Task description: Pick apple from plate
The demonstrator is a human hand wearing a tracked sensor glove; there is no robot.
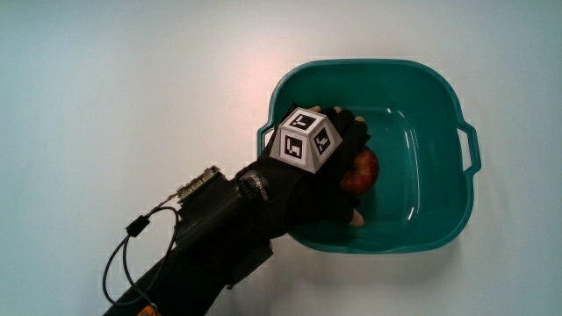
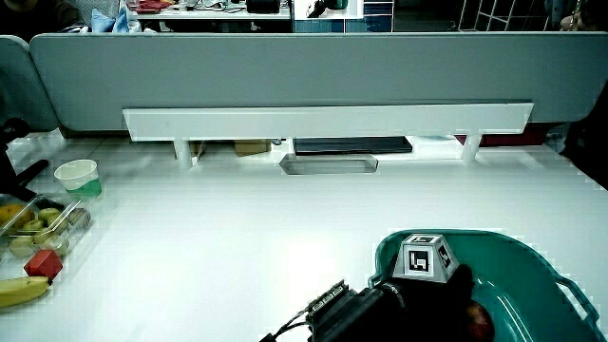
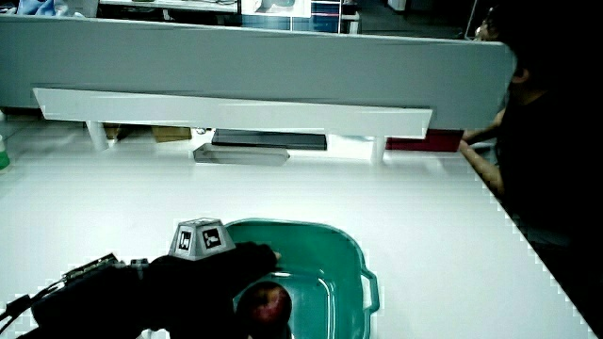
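The black-gloved hand [image 1: 327,171] reaches into the teal square plastic basin [image 1: 443,96], fingers curled over the round red apple [image 1: 362,171] resting on its floor, apparently grasping it; it should firm the grip, then lift straight up clear of the rim.

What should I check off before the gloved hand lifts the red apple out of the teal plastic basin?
1. Hand over the target: ok. The black gloved hand sits inside the teal plastic basin, on the red apple.
2. Fingers around the apple: ok. They curl around it in the main view, and a side view shows the same.
3. Apple off the basin floor: cannot tell; the hand hides its underside.
4. Nothing else in the basin to snag: ok. Only the apple shows.
5. Way upward free: ok. Nothing hangs over the basin in a side view.
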